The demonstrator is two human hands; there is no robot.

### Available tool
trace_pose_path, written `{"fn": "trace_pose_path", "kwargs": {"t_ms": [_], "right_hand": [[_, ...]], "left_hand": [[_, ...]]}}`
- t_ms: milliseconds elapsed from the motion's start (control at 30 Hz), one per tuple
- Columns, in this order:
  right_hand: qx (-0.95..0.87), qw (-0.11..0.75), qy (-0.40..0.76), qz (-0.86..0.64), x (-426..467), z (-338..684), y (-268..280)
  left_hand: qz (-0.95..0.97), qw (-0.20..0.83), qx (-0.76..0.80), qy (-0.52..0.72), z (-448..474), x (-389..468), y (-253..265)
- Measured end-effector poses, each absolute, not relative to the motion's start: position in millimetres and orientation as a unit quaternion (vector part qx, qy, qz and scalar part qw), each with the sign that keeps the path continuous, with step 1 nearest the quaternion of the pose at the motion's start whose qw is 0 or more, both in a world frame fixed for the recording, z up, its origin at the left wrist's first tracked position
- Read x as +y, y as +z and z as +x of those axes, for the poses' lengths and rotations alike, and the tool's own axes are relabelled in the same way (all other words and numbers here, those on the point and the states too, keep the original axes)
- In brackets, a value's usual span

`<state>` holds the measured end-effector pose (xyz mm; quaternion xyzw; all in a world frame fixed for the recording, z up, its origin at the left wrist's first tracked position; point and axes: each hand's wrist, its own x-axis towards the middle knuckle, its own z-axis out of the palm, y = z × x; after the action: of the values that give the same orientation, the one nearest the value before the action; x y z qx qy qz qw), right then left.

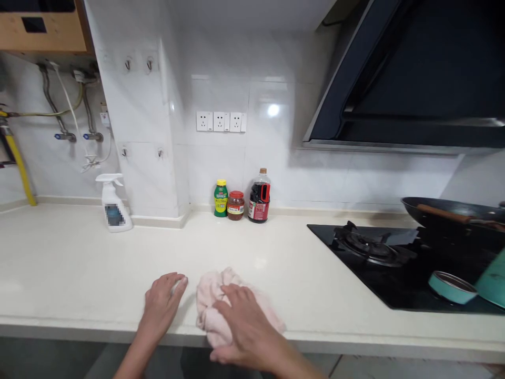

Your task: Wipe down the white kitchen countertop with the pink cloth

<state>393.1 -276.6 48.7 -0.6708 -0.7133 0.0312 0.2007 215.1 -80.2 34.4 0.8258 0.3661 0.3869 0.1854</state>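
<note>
A pale pink cloth (215, 295) lies bunched at the front edge of the white counter (165, 258), part of it lapping over the edge. My right hand (246, 326) is on top of it, fingers bent over the fabric and pressing it down. Just left of the cloth, my left hand (162, 302) hovers at or rests on the counter with nothing in it. Its fingers curve loosely, the thumb apart from them, and it does not touch the cloth.
Against the back wall stand a green bottle (221, 200), a red-lidded jar (235, 206) and a dark sauce bottle (259, 197). A white spray bottle (114, 205) is at left. On the right are a black gas hob (366, 263), a wok (445, 208) and a teal round container (452, 288).
</note>
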Motion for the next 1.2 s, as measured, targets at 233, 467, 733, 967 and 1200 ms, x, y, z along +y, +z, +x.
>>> {"fn": "trace_pose_path", "kwargs": {"t_ms": [233, 467, 733, 967, 1200], "right_hand": [[-0.711, 0.313, -0.011, -0.63, -258.7, 343.8, 33.4], [-0.446, 0.62, 0.272, -0.585, -233.6, 384.3, 55.4], [-0.377, 0.628, 0.275, -0.623, -288.1, 503.1, 59.5], [-0.351, 0.559, 0.066, -0.748, -327.1, 558.5, 63.0], [-0.569, 0.137, 0.089, -0.805, -296.1, 486.6, 65.9]], "left_hand": [[0.819, 0.203, 0.37, 0.389, 214.8, -80.2, 39.0], [0.796, 0.248, 0.395, 0.386, 210.4, -88.9, 54.1], [0.789, 0.253, 0.392, 0.4, 211.0, -88.4, 50.9], [0.791, 0.256, 0.372, 0.412, 210.9, -84.4, 44.8], [0.787, 0.253, 0.376, 0.418, 212.7, -86.1, 43.7]]}}
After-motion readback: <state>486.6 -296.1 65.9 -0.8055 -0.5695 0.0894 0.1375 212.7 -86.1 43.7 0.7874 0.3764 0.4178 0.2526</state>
